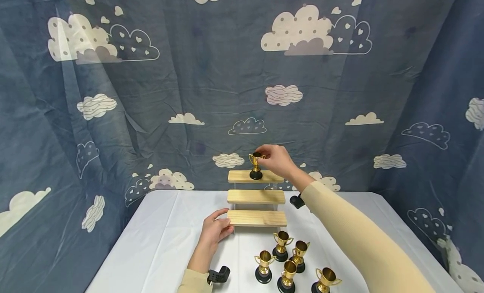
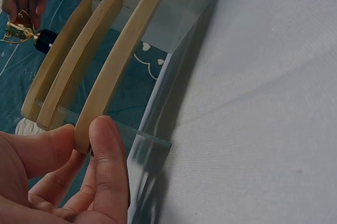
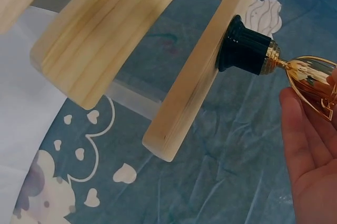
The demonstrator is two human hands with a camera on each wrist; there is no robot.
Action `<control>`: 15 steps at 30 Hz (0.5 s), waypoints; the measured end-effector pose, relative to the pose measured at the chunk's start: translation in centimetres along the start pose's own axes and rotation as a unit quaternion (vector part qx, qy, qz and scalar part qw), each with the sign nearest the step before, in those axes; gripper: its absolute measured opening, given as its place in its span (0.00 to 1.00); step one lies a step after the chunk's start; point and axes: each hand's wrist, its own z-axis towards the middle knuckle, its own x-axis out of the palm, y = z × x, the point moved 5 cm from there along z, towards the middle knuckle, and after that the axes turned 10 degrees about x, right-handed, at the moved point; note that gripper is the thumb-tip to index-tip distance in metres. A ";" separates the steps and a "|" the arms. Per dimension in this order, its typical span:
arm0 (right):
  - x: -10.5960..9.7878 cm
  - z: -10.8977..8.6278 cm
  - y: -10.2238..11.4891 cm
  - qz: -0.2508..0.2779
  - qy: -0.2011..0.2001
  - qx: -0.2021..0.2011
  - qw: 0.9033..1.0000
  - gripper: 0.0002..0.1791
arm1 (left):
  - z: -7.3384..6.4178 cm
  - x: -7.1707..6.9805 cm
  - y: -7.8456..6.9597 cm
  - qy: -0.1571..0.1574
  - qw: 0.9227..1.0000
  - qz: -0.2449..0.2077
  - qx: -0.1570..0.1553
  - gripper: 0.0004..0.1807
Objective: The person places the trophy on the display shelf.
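Cream sleeve [image 1: 359, 234] extended over right side of worktop [image 1: 162, 242]. Gold trophy [image 1: 256, 164] gripped at cup [image 3: 309, 73] by right hand [image 1: 277, 160]; black base [image 3: 245, 49] on top board [image 1: 239, 176] of stepped stand [image 1: 256, 196], near middle. Likely light, stiff, slippery where shiny; slim stem [image 3: 282, 64] perhaps weak, so cup or base best grasped. Right forearm angled inward. Left end of lowest board [image 1: 257, 218] pinched by left hand [image 1: 214, 230]. Five more trophies [image 1: 264, 266] stood toward worktop's near edge.

Head looks forward — close wrist views share shelves [image 1: 256, 196].
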 end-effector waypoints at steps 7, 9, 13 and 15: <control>0.0 0.0 -0.4 0.002 0.003 0.004 1.000 0.19 | 0.1 0.1 0.2 -0.003 1.000 0.006 -0.008 0.27; 0.0 0.1 -0.5 0.003 0.002 0.004 1.000 0.20 | 0.1 0.1 0.3 -0.004 1.000 0.007 -0.005 0.27; 0.1 0.1 -0.5 0.013 -0.001 0.010 1.000 0.23 | 0.2 0.0 0.3 -0.006 1.000 0.005 -0.004 0.27; 0.1 0.2 -0.5 0.017 -0.004 0.015 1.000 0.24 | 0.2 0.0 0.3 -0.006 1.000 0.005 -0.004 0.27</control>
